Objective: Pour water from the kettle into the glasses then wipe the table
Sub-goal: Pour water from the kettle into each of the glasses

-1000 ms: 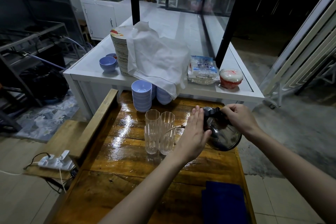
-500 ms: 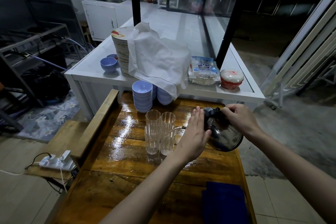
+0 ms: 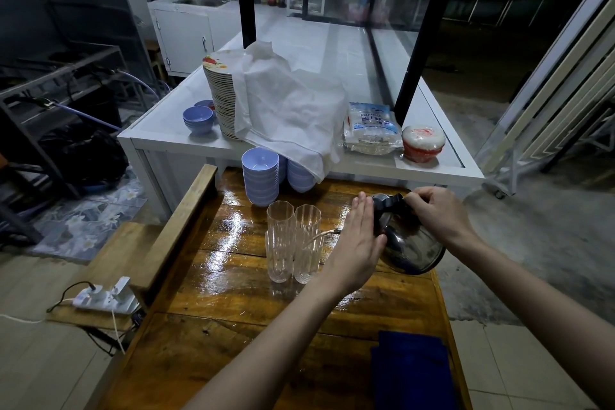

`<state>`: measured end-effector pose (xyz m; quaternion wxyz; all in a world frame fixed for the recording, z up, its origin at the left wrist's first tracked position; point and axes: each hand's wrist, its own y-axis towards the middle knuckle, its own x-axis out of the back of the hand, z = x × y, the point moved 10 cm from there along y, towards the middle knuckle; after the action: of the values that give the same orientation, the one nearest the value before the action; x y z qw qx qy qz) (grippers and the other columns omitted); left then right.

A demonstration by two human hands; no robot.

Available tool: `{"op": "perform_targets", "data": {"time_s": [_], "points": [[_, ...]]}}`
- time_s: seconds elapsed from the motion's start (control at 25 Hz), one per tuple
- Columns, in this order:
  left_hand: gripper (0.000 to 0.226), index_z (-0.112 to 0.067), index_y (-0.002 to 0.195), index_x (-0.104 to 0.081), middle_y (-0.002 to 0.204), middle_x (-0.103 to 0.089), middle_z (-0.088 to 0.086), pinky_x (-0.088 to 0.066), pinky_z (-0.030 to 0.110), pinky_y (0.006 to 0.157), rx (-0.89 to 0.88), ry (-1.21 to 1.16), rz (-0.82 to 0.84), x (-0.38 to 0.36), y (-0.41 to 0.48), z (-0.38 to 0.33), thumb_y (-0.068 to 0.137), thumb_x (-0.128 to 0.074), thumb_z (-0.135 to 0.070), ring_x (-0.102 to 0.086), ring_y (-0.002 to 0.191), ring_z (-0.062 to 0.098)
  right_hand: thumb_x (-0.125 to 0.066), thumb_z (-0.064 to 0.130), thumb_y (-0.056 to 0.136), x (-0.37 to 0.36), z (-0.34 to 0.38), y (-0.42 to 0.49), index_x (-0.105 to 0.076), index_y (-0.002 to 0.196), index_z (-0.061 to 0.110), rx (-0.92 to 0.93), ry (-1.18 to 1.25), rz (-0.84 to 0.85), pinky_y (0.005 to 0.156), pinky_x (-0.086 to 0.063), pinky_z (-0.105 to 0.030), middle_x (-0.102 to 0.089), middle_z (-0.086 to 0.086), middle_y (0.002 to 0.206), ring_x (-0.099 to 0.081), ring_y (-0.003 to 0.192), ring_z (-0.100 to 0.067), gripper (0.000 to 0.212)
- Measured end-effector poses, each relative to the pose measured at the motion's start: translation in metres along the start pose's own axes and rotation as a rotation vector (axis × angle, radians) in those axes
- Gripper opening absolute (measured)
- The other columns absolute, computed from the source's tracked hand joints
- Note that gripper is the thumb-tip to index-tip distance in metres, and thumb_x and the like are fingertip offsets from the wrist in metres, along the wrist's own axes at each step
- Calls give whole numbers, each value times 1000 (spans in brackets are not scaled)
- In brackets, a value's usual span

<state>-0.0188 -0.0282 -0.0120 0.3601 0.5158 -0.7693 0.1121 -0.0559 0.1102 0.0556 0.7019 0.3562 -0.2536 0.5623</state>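
Observation:
A dark round kettle (image 3: 412, 250) hangs tilted to the left above the right side of the wet wooden table (image 3: 233, 293). My right hand (image 3: 436, 213) grips its handle at the top. My left hand (image 3: 356, 243) lies flat against the lid and left side, fingers straight, thumb under the body. The thin curved spout (image 3: 321, 236) reaches to the right-hand glasses. Several clear ribbed glasses (image 3: 293, 240) stand bunched together just left of my left hand. A folded blue cloth (image 3: 412, 373) lies at the table's near right corner.
Stacks of pale blue bowls (image 3: 261, 176) stand at the table's far edge, behind the glasses. A white counter (image 3: 159, 136) beyond carries a plate stack under a white cloth (image 3: 286, 110), packets and a red-and-white tub (image 3: 422, 143). A power strip (image 3: 103, 298) lies on a low bench at left.
Both hands and the kettle stay almost where they were beside the glasses; the kettle has edged very slightly to the right.

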Motion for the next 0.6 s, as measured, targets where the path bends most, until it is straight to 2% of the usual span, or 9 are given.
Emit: {"op": "perform_targets", "data": {"time_s": [0.24,0.6], "points": [[66,-9,151,10,159,18,7,8,27,119,-2,10,-9,1,1,1,103,-32,-28,20,146,13,-58,24,89,2,2,0,-68,59,12,-16,2,-25,49,-37,-25,-66,-6,58,-58,56,-16,34],[66,-10,151,11,159,19,6,8,27,119,0,-1,-26,3,7,1,103,-31,-28,21,145,12,-57,25,88,7,5,10,-72,64,9,5,12,-50,53,-41,-28,-69,-10,63,-63,62,-22,32]]}}
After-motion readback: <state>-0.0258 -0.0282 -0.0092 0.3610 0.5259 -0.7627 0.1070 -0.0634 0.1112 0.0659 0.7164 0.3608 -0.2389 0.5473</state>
